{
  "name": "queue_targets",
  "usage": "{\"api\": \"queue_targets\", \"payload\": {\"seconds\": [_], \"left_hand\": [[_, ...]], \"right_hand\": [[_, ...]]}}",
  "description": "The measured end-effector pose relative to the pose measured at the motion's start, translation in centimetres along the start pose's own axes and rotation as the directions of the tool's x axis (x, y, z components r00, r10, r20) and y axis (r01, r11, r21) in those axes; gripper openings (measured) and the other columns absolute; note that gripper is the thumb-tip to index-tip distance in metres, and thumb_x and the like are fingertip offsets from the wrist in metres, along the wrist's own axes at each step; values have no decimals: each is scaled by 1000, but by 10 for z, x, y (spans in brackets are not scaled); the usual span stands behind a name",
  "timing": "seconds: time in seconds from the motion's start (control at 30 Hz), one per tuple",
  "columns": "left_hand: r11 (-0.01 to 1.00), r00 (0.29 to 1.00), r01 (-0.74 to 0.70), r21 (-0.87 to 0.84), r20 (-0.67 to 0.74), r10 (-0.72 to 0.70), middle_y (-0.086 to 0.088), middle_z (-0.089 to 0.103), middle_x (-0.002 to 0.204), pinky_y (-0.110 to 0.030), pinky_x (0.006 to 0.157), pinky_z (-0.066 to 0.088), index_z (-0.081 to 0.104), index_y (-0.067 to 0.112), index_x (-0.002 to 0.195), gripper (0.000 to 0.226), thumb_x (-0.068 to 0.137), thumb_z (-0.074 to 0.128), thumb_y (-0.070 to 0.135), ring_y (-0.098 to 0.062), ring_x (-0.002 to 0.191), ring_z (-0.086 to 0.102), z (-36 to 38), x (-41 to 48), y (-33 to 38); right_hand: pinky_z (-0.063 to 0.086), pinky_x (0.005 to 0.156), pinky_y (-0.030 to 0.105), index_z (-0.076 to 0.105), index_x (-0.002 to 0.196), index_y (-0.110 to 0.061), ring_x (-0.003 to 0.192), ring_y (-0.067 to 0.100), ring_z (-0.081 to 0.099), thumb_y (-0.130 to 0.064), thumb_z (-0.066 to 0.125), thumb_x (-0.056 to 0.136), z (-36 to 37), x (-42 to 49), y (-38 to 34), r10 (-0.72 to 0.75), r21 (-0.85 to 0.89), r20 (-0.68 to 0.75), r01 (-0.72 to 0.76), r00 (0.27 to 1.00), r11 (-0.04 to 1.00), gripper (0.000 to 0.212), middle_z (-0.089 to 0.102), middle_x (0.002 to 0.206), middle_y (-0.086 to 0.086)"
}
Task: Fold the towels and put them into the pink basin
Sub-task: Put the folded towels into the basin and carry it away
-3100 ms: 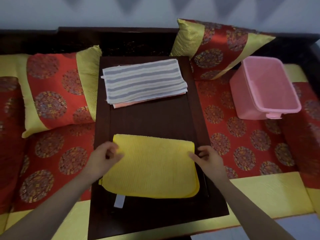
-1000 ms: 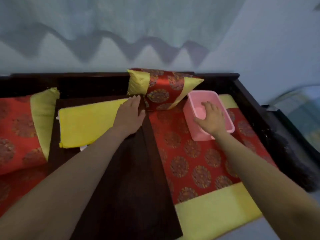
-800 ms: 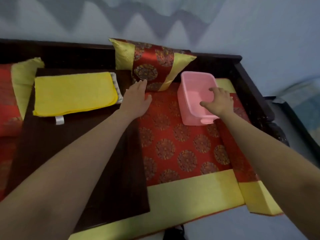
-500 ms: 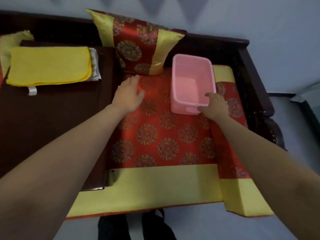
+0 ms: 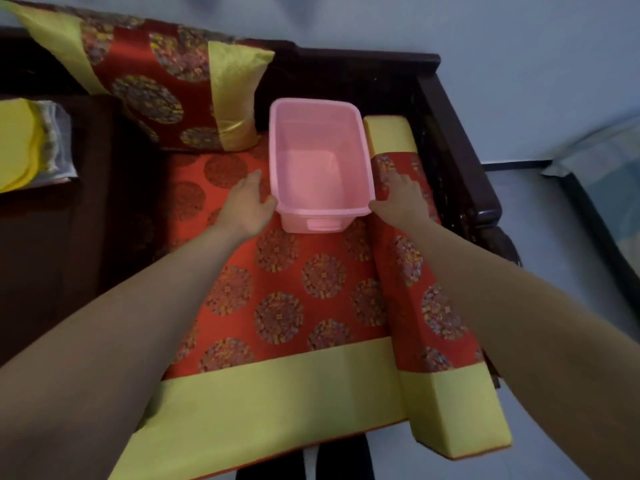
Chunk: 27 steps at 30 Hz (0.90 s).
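Observation:
The empty pink basin (image 5: 320,161) stands on the red patterned seat cushion (image 5: 294,299), at its back right. My left hand (image 5: 247,202) lies against the basin's left side, thumb at the front left corner. My right hand (image 5: 401,199) is pressed to its right side, thumb at the front right corner. The basin is held between them. At the far left edge, a folded yellow towel (image 5: 14,147) rests on a striped towel (image 5: 55,140); both are cut off by the frame.
The towels lie on a dark wooden table (image 5: 86,237) left of the cushion. A red and yellow pillow (image 5: 166,81) leans behind the basin's left side. A bolster cushion (image 5: 433,306) and the dark wooden frame (image 5: 453,140) run along the right.
The yellow towel was set on the striped stack. My view swung right to the basin. My left hand has moved right across the cushion to the basin's left side; my right hand stays at its right corner.

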State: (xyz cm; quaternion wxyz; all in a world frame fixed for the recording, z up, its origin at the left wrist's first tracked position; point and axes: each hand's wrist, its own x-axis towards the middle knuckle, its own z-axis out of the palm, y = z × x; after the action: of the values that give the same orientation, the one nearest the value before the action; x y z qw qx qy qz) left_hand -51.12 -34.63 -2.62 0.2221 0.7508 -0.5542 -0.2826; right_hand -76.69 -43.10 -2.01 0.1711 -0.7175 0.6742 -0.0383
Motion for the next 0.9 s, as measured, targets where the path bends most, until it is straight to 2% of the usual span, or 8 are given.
{"api": "queue_targets", "payload": {"seconds": [0.27,0.37,0.47,0.57,0.63,0.73,0.83,0.9], "left_hand": [[840,867,482,-248,-5,-499,-26,49,134,-36,93,39,38,-7,132,59,90,58,30,-39,122,48,93,73,8],[616,715,624,-482,32,-699,-22,55,129,-38,92,46,46,-7,129,66,83,67,36,-37,115,55,122,96,0],[249,566,642,-725,229,-792,-15,56,112,-41,75,51,50,0,127,54,82,69,24,-35,96,57,143,104,-3],[31,536,557,-830,331,-776,-23,57,113,-41,70,52,48,1,125,41,85,58,3,-32,82,59,152,110,-4],[64,534,507,-859,255,-806,-21,62,104,-42,65,55,52,1,117,38,79,58,2,-30,71,62,146,110,-5],[389,513,571,-723,-56,-856,-14,69,97,-46,68,59,63,11,106,44,64,66,24,-31,70,67,119,96,-26],[620,599,634,-462,-213,-772,-13,71,99,-47,79,58,67,15,107,51,60,64,35,-32,85,69,74,72,-57],[680,660,612,-404,-212,-721,-13,70,99,-47,77,58,65,15,114,53,64,67,31,-30,82,69,40,57,-75]], "right_hand": [[44,94,41,41,129,3,117,39,49,-20,64,82,65,98,39,31,252,163,-72,986,965,57,48,129,24],[42,82,35,41,126,5,111,37,52,-18,60,85,90,122,50,48,292,207,-109,977,950,50,49,125,23],[45,84,37,39,129,2,111,36,52,-18,58,86,104,136,58,49,326,235,-126,971,937,51,50,126,22],[46,96,43,34,136,0,119,37,51,-23,59,87,109,143,66,77,346,286,-177,955,921,59,51,131,21],[42,102,39,27,143,-2,125,35,48,-34,62,87,107,148,68,115,384,305,-233,945,893,74,47,138,19],[36,109,38,16,149,-5,133,33,42,-49,65,82,97,154,64,154,464,311,-292,938,836,94,40,147,18],[34,111,39,12,150,-8,136,33,37,-49,72,77,83,158,52,190,593,216,-283,958,754,103,35,149,17],[32,112,46,9,151,-11,139,34,31,-49,72,76,73,157,45,192,509,97,-214,977,833,105,29,152,17]]}}
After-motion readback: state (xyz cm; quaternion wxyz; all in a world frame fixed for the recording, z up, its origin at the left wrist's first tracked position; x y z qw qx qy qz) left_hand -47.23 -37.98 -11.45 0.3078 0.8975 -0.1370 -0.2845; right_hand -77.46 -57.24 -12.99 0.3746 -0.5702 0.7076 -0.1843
